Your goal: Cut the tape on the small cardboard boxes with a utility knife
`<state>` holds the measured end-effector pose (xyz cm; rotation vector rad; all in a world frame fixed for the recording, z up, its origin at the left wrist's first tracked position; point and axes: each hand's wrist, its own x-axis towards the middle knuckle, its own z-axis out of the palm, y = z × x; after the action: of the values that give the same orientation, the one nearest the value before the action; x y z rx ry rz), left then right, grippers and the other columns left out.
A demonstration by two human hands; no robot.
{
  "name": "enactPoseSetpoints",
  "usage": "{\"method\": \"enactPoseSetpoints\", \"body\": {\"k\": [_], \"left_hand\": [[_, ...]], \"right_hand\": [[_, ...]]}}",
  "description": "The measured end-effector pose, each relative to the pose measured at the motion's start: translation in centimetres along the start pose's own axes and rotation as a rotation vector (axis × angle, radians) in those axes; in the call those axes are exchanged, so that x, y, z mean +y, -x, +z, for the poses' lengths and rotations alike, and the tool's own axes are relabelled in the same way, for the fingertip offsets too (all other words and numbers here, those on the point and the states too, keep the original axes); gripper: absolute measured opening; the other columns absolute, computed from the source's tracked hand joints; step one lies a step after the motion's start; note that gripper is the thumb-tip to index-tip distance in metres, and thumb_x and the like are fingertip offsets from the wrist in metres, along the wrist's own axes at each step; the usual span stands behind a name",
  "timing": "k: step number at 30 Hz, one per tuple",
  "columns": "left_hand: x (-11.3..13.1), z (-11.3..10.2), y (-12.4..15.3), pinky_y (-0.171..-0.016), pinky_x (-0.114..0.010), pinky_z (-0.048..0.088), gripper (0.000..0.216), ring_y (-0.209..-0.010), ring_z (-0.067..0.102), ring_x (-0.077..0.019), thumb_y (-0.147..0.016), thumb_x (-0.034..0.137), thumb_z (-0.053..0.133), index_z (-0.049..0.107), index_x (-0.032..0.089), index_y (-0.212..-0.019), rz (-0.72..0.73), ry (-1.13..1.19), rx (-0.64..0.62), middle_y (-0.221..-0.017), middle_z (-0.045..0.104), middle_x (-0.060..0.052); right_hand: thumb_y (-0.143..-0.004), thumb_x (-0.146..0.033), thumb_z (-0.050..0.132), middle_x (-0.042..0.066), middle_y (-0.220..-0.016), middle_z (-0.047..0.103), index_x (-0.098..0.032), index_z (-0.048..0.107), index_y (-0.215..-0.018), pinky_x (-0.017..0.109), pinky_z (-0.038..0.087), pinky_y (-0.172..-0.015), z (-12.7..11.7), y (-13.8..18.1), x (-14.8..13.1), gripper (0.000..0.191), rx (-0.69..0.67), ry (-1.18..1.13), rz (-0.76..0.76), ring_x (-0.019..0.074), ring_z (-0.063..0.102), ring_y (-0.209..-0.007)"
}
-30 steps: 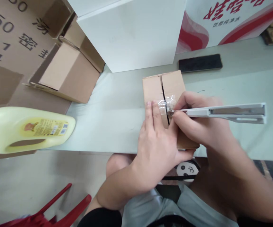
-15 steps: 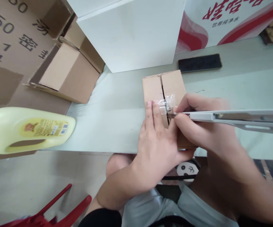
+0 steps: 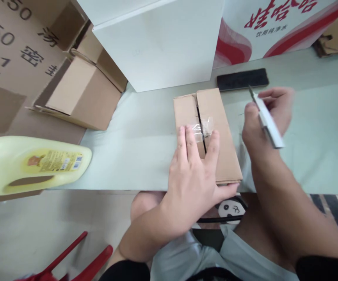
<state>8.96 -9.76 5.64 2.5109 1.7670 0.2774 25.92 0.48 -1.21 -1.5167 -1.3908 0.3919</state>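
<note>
A small brown cardboard box [image 3: 216, 117] lies on the pale table, its two top flaps meeting at a dark seam crossed by a strip of clear tape [image 3: 202, 128]. My left hand [image 3: 196, 171] rests flat on the box top, fingers spread over the tape and seam. My right hand [image 3: 264, 117] is raised to the right of the box, off its surface, closed around a white utility knife [image 3: 265, 117] whose blade tip points up and away.
A black phone [image 3: 242, 79] lies behind the box. A large white box [image 3: 157, 43] and a red-and-white printed carton [image 3: 274, 27] stand at the back. Open cardboard boxes [image 3: 81, 93] and a yellow jug [image 3: 31, 164] sit at left. A red chair [image 3: 75, 261] is below.
My right hand has lifted the knife off the taped seam and swung it away to the right, blade now pointing up. My left hand stays flat on the box.
</note>
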Motion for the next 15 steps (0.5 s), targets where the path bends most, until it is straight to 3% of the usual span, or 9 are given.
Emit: {"method": "enactPoseSetpoints", "body": {"k": [2, 6, 8, 11, 13, 15], "left_hand": [[-0.2, 0.0, 0.0, -0.112, -0.065, 0.052, 0.119, -0.159, 0.021, -0.0550, -0.072, 0.070, 0.084, 0.028, 0.020, -0.165, -0.001, 0.042, -0.003, -0.169, 0.030, -0.029], [-1.1, -0.4, 0.2, -0.117, -0.073, 0.043, 0.130, -0.161, 0.013, -0.0541, -0.069, 0.087, 0.073, 0.015, 0.025, -0.168, -0.025, 0.214, -0.026, -0.173, 0.023, -0.027], [-1.9, -0.8, 0.4, -0.121, -0.072, 0.038, 0.121, -0.162, 0.014, -0.0500, -0.080, 0.086, 0.062, 0.009, 0.024, -0.168, -0.032, 0.321, -0.015, -0.174, 0.020, -0.025], [-3.2, -1.2, 0.5, -0.127, -0.061, 0.037, 0.080, -0.162, 0.027, -0.0380, -0.102, 0.055, 0.047, 0.010, 0.025, -0.166, -0.045, 0.472, 0.047, -0.174, 0.028, -0.019], [-4.0, -1.2, 0.4, -0.125, -0.056, 0.041, 0.069, -0.157, 0.040, -0.0327, -0.102, 0.037, 0.044, 0.015, 0.024, -0.164, -0.101, 0.541, 0.106, -0.168, 0.039, -0.018], [-4.6, -0.9, 0.2, -0.122, -0.055, 0.045, 0.071, -0.149, 0.049, -0.0321, -0.096, 0.033, 0.051, 0.021, 0.020, -0.160, -0.180, 0.560, 0.158, -0.160, 0.049, -0.019]], "right_hand": [[-0.087, -0.030, 0.051, 0.004, -0.082, 0.054, -0.027, 0.044, -0.107, 0.040, 0.045, -0.077, 0.7, -0.3, 0.8, 0.021, 0.080, 0.066, 0.101, 0.0236, 0.057, -0.077], [-0.089, -0.035, 0.048, 0.006, -0.088, 0.061, -0.025, 0.048, -0.112, 0.043, 0.048, -0.081, 1.0, 0.0, 1.1, 0.025, 0.002, 0.177, 0.178, 0.0268, 0.063, -0.081], [-0.090, -0.036, 0.047, 0.008, -0.091, 0.062, -0.025, 0.049, -0.114, 0.044, 0.049, -0.083, 0.9, 0.1, 1.3, 0.027, -0.010, 0.205, 0.174, 0.0277, 0.064, -0.084], [-0.089, -0.036, 0.049, 0.008, -0.092, 0.062, -0.025, 0.050, -0.114, 0.043, 0.049, -0.082, 0.9, 0.1, 1.7, 0.028, -0.006, 0.203, 0.156, 0.0272, 0.064, -0.085], [-0.089, -0.035, 0.051, 0.007, -0.090, 0.062, -0.025, 0.050, -0.113, 0.042, 0.048, -0.081, 1.1, 0.1, 1.9, 0.026, 0.002, 0.186, 0.149, 0.0262, 0.063, -0.083], [-0.089, -0.034, 0.051, 0.006, -0.088, 0.061, -0.026, 0.050, -0.113, 0.041, 0.047, -0.079, 1.2, 0.2, 1.9, 0.025, -0.004, 0.179, 0.156, 0.0256, 0.062, -0.081]]}}
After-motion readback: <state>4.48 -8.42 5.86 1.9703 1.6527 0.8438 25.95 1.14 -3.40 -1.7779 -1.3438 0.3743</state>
